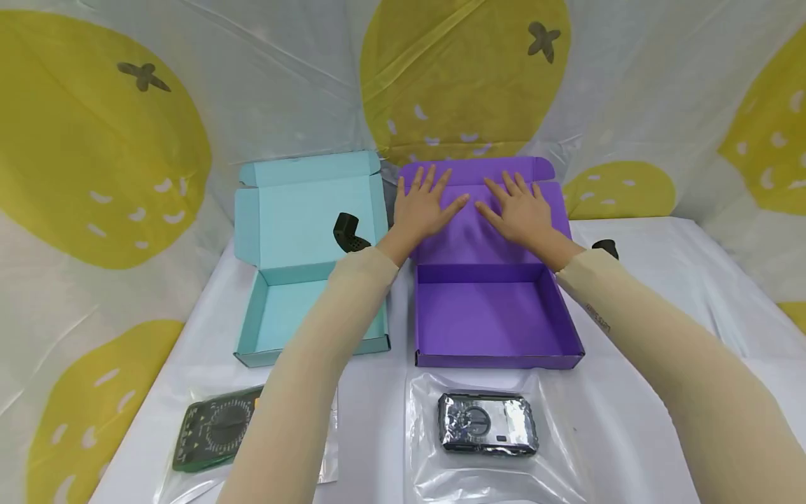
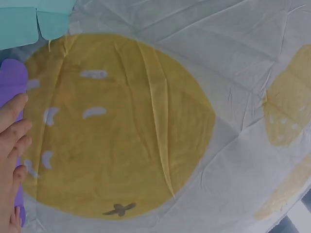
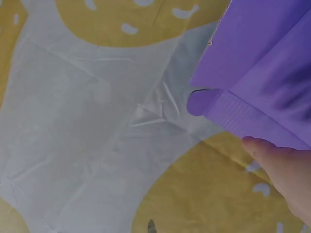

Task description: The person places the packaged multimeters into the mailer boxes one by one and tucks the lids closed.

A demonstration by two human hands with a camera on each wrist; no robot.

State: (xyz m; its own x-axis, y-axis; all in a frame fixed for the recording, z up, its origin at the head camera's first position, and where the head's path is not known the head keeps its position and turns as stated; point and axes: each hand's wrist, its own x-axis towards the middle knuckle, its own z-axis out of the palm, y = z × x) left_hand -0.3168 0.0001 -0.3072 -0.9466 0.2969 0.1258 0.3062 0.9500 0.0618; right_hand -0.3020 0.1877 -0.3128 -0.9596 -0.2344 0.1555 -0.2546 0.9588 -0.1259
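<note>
White cloth (image 1: pixel 667 245), hands (image 1: pixel 420 210) (image 1: pixel 521 214) at purple lid (image 1: pixel 469 241), gap beside teal box (image 1: pixel 299 234)

I saw pale cloth backdrop (image 1: pixel 296 77), creased, spanning far side and running down left and right. Large yellow rounds (image 1: pixel 466 77) patterned it, white flecks on them, dark crosses on some. Below, I had white-covered work surface (image 1: pixel 667 280), cover rippled toward right. Light looked soft, shadows faint.
</note>
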